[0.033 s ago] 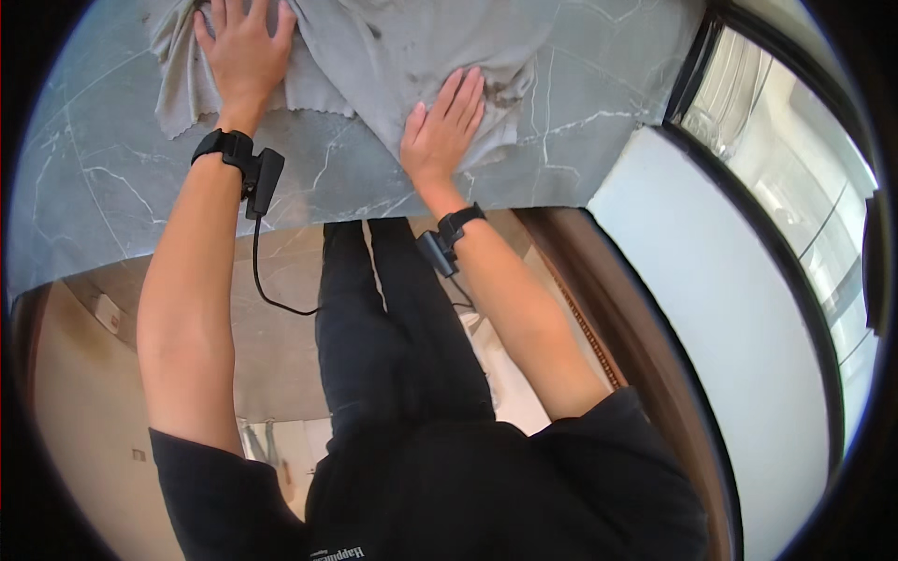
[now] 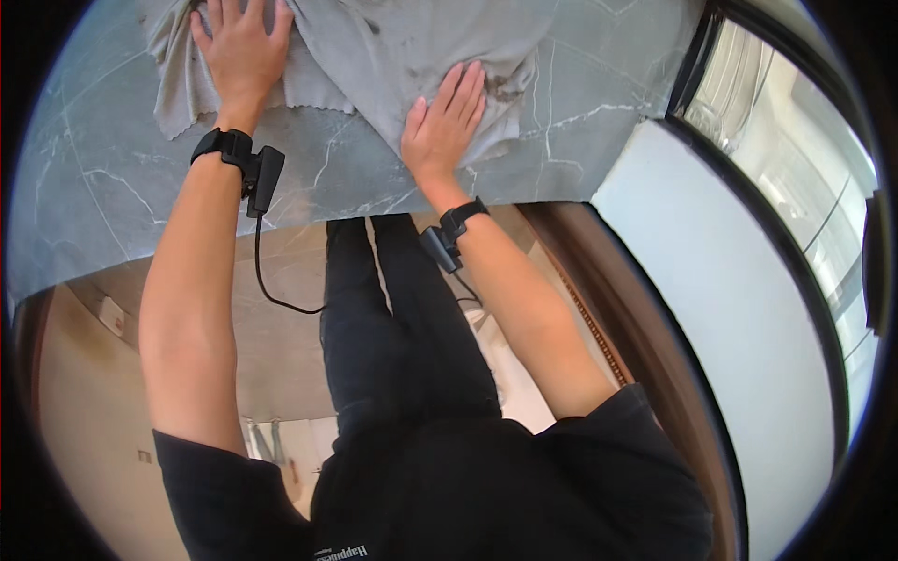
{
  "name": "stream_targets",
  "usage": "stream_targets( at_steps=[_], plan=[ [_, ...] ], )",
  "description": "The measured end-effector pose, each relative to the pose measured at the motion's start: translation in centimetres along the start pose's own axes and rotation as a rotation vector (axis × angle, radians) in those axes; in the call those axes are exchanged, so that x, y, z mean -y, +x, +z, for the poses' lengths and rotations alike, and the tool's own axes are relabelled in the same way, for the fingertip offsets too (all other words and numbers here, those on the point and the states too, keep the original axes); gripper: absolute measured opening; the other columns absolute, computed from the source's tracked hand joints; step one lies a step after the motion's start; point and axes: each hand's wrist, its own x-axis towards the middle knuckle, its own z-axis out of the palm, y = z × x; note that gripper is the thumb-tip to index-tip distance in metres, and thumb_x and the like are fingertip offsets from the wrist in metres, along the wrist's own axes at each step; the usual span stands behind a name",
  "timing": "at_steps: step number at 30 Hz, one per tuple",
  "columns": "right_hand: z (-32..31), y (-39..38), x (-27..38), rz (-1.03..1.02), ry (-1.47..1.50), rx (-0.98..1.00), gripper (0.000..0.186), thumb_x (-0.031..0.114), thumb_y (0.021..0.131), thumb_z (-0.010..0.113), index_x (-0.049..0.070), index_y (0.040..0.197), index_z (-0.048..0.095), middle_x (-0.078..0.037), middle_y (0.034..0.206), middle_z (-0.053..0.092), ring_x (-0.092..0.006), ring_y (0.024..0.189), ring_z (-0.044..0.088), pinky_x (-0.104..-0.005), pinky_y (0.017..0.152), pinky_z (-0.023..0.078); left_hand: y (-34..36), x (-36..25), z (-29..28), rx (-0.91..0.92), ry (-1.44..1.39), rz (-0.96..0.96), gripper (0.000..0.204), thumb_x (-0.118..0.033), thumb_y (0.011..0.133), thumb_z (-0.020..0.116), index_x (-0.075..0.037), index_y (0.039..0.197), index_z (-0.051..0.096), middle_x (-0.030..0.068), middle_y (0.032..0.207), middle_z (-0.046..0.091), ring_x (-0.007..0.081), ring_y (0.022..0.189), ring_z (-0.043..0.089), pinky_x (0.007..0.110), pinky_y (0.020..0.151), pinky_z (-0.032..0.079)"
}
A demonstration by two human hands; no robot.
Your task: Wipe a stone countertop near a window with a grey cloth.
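A wrinkled grey cloth (image 2: 365,56) with dark stains lies spread on a grey marble-patterned surface (image 2: 309,178). Upon its left part rests my left hand (image 2: 245,56), palm down with the fingers spread; the fingertips reach the top edge of the view. My right hand (image 2: 444,126) lies flat on the cloth's right part, beside a dark stain, its fingers stretched out and the thumb apart. Neither hand grips the fabric. Each wrist wears a black strap with a small black device, and a cable runs from the left device (image 2: 267,182).
A white panel (image 2: 730,271) and a black-framed window (image 2: 795,150) border the surface on the right. Brown trim (image 2: 599,280) runs below it. My legs in black trousers (image 2: 393,309) stand close to the surface's front edge.
Both hands stay flat on the cloth in nearly the same places. The right hand has slid very slightly away from me, and the view has shifted a little.
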Motion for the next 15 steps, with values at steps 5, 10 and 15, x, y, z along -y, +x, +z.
stream_targets(
  at_steps=[5, 10, 15],
  plan=[
    [0.2, -0.5, -0.4, -0.051, -0.009, -0.011, 0.072, 0.03, 0.092, 0.047, -0.008, 0.151, 0.027, -0.027, 0.159, 0.022, -0.0413, 0.148, 0.021, -0.053, 0.119, 0.018, -1.0, 0.8, 0.7, -0.075, -0.046, 0.047, 0.05, -0.043, 0.097, 0.051, -0.034, 0.146, 0.048, 0.0023, 0.153, 0.044, 0.0284, 0.143, 0.038, 0.056, 0.116, 0.021],
    [0.6, -0.2, -0.8, -0.046, -0.014, -0.031, 0.075, 0.031, 0.091, 0.05, -0.009, 0.15, 0.027, -0.028, 0.159, 0.021, -0.041, 0.149, 0.02, -0.0534, 0.12, 0.017, -0.8, 1.7, 2.2, -0.137, -0.022, 0.131, 0.05, -0.049, 0.099, 0.045, -0.035, 0.148, 0.046, 0.0029, 0.155, 0.043, 0.0274, 0.144, 0.037, 0.055, 0.116, 0.022],
    [0.7, -0.1, -0.2, -0.054, 0.049, -0.093, 0.073, 0.031, 0.091, 0.05, -0.008, 0.149, 0.03, -0.026, 0.158, 0.025, -0.0391, 0.149, 0.021, -0.0523, 0.119, 0.018, -2.4, 1.2, 1.4, -0.111, 0.023, 0.09, 0.052, -0.049, 0.101, 0.039, -0.033, 0.151, 0.041, 0.0048, 0.156, 0.04, 0.0279, 0.146, 0.034, 0.056, 0.116, 0.021]
  ],
)
